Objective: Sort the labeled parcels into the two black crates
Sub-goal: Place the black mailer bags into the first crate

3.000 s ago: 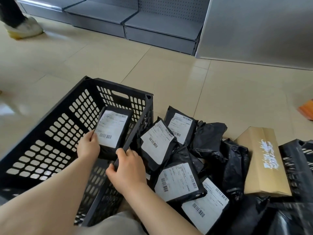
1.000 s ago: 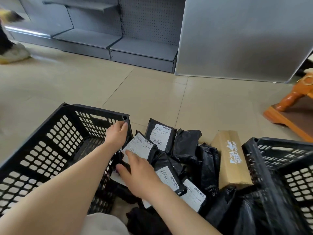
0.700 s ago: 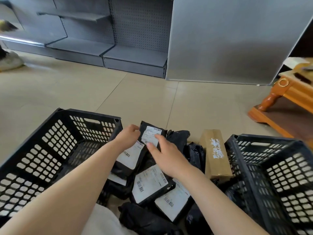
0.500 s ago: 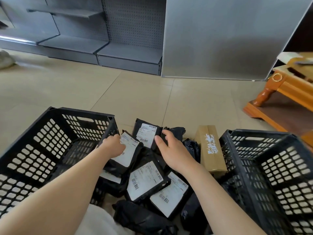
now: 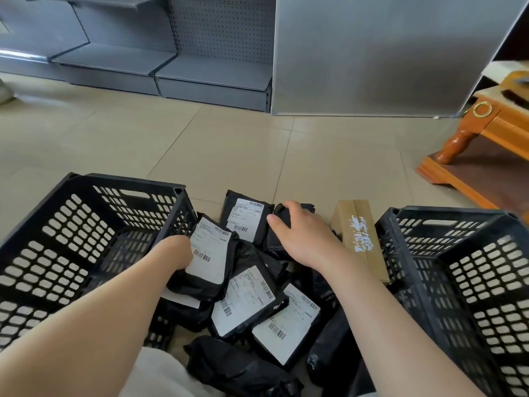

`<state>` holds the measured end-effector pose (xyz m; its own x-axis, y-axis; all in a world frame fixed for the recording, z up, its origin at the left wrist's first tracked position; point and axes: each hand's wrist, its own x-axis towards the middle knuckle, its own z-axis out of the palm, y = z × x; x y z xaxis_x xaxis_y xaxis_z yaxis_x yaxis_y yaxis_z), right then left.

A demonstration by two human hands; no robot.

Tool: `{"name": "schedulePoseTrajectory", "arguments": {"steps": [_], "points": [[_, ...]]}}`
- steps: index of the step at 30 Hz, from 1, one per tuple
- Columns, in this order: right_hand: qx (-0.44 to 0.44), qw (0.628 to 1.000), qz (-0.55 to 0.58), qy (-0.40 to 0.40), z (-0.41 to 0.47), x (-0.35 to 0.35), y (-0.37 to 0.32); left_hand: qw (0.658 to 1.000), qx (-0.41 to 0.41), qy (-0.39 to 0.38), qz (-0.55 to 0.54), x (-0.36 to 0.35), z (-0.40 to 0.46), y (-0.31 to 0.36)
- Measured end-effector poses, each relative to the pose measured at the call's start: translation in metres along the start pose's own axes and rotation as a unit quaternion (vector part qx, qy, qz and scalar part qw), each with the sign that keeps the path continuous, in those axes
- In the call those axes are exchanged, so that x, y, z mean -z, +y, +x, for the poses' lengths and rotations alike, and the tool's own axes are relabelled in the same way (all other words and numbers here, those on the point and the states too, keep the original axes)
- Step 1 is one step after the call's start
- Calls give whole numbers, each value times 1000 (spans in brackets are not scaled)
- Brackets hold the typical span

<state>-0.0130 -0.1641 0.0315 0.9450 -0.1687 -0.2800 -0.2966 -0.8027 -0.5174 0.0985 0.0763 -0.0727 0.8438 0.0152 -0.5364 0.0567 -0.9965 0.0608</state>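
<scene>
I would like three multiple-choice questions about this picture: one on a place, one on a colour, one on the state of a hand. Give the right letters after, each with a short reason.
1. Where does the brown cardboard box lie?
A. inside the left crate
B. on the floor, beside the right crate
C. on the grey shelf

2. What colour are the parcel labels?
A. white
B. yellow
C. red

3. What is the right hand doing?
A. hanging idle
B. pressing on a crate rim
C. gripping an unlabeled black parcel

Answers:
1 B, the box rests next to that crate's wall.
2 A, each label is white with black barcodes.
3 C, its fingers curl over the black parcel.
</scene>
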Motion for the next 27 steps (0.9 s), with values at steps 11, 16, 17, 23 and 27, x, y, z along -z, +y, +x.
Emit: {"name": "schedulePoseTrajectory", "arguments": {"steps": [11, 16, 17, 23, 27], "points": [[-5, 1000, -5, -22, 5, -6, 1, 997, -10, 3, -77, 7, 14, -4], [-6, 1000, 2, -30, 6, -6, 4, 989, -20, -8, -148, 22, 11, -2], [-8, 1000, 2, -30, 7, -7, 4, 986, -23, -5, -163, 24, 11, -1], [-76, 996, -10, -34, 12, -12, 9, 969, -77, -13, -235, 33, 1, 16], [-104, 993, 10, -45, 14, -12, 14, 935, -121, -50, -330, 36, -7, 31]]}}
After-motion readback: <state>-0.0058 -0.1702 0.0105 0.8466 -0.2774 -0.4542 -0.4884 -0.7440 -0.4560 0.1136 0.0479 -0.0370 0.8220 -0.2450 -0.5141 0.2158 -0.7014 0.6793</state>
